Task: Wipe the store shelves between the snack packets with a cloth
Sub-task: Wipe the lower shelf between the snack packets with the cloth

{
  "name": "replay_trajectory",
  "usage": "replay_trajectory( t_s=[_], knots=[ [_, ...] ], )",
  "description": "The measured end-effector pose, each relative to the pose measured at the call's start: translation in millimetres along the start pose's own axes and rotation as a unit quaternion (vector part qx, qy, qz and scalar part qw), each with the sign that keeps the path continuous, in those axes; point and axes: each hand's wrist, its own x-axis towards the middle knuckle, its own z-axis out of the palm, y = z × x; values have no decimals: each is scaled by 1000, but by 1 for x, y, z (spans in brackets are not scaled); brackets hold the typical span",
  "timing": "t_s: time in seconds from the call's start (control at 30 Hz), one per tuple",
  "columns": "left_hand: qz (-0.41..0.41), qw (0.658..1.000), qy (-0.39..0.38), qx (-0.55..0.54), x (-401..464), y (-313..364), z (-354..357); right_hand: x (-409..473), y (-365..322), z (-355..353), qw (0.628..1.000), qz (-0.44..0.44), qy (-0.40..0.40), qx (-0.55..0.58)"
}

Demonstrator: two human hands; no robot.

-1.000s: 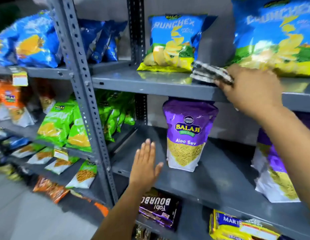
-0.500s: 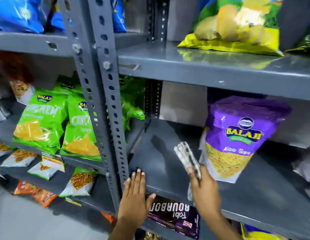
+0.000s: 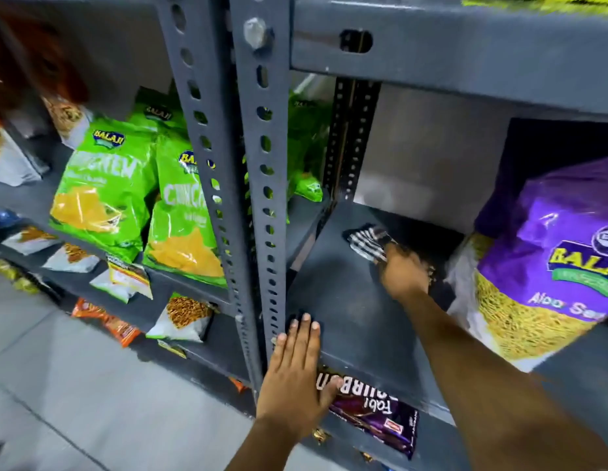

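My right hand (image 3: 402,271) reaches deep onto the grey middle shelf (image 3: 340,300) and presses a black-and-white checked cloth (image 3: 365,242) onto its surface. The cloth sticks out to the left of my fingers, near the back wall. A purple Balaji Aloo Sev packet (image 3: 547,263) stands just right of that hand. My left hand (image 3: 294,375) lies flat, fingers together, on the shelf's front edge beside the slotted upright post (image 3: 265,185), holding nothing.
Green Balaji chip bags (image 3: 102,185) fill the left bay, with small white snack packets (image 3: 120,282) hanging below them. A dark Bourbon biscuit pack (image 3: 374,407) lies on the shelf underneath. The upper shelf (image 3: 465,56) overhangs my right arm. Grey floor tiles (image 3: 74,402) lie at lower left.
My right hand came down from the upper shelf with the cloth and pushed it inward along the middle shelf. My left hand settled on the front edge. The view moved closer.
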Motion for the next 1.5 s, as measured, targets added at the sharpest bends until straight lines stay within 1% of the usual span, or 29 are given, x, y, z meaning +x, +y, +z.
replay_trajectory(
  t_s=[0.07,0.13,0.23,0.33,0.47,0.5,0.53,0.6,0.63,0.7,0.73,0.77,0.8,0.83,0.9,0.97,1.0,1.03,1.13,1.2,1.23,1.27,1.3,1.33,1.37,1.4,1.43,1.47,1.5],
  knots=[
    [-6,1000,-4,3,0,2,-1,12,2,-1,1000,-9,-13,20],
    [-4,1000,-4,9,-1,1,-2,28,2,-3,998,-19,-64,23],
    [-2,1000,-4,5,-1,0,-3,43,-3,2,991,-67,-117,-20],
    [-5,1000,-7,-5,-2,1,-3,40,-11,8,982,-149,-105,-38],
    [-8,1000,-8,-12,-3,1,-4,7,-5,7,970,-221,-91,46],
    [-8,1000,-12,-11,-3,1,-5,-3,-1,6,962,-239,-101,78],
    [-7,1000,-16,-10,-3,1,-5,-11,2,4,951,-245,-132,134],
    [-5,1000,-23,-10,-3,0,-6,-11,2,-7,918,-193,-194,288],
    [-4,1000,-21,-10,-3,-1,-6,-1,1,-11,904,-154,-174,360],
    [1,1000,-10,-4,-2,-2,-5,24,8,-21,902,2,-76,425],
    [4,1000,-11,-1,-1,-2,-4,38,9,-21,876,74,-65,472],
    [5,1000,-11,0,-2,-2,-3,44,8,-23,891,117,-76,432],
    [5,1000,-7,-2,-2,-3,0,52,8,-18,923,90,-78,365],
    [4,1000,0,-2,-1,-3,2,62,8,-11,956,54,-59,283],
    [7,1000,4,-5,1,-3,4,72,5,5,987,-14,-45,155],
    [11,1000,3,-3,0,-3,3,69,-1,16,990,-107,-71,67],
    [12,1000,3,1,-1,-3,3,63,-3,23,984,-148,-85,52],
    [12,1000,4,7,-1,-3,2,51,-5,27,977,-172,-106,63],
    [8,1000,1,16,-3,-3,-5,-2,-10,30,942,-241,-168,160],
    [19,1000,2,11,-6,-3,-18,-30,-5,23,922,-279,-222,149],
    [39,999,24,1,-9,-4,-25,-39,0,14,916,-274,-253,149],
    [66,996,57,-14,-12,-4,-33,-46,4,6,906,-264,-281,175],
    [85,991,95,-34,-14,-5,-42,-51,5,-4,897,-232,-299,230],
    [89,985,141,-49,-12,-7,-51,-53,4,-14,881,-201,-287,317],
    [74,978,184,-58,-6,-11,-59,-50,4,-19,876,-173,-241,379],
    [47,973,218,-57,3,-16,-65,-41,7,-17,885,-142,-187,402],
    [19,970,235,-51,14,-21,-67,-31,9,-13,912,-126,-144,362],
    [1,970,240,-45,25,-26,-67,-25,10,-5,942,-133,-132,279],
    [-4,969,242,-42,34,-30,-64,-20,12,5,962,-146,-130,190]
  ],
)
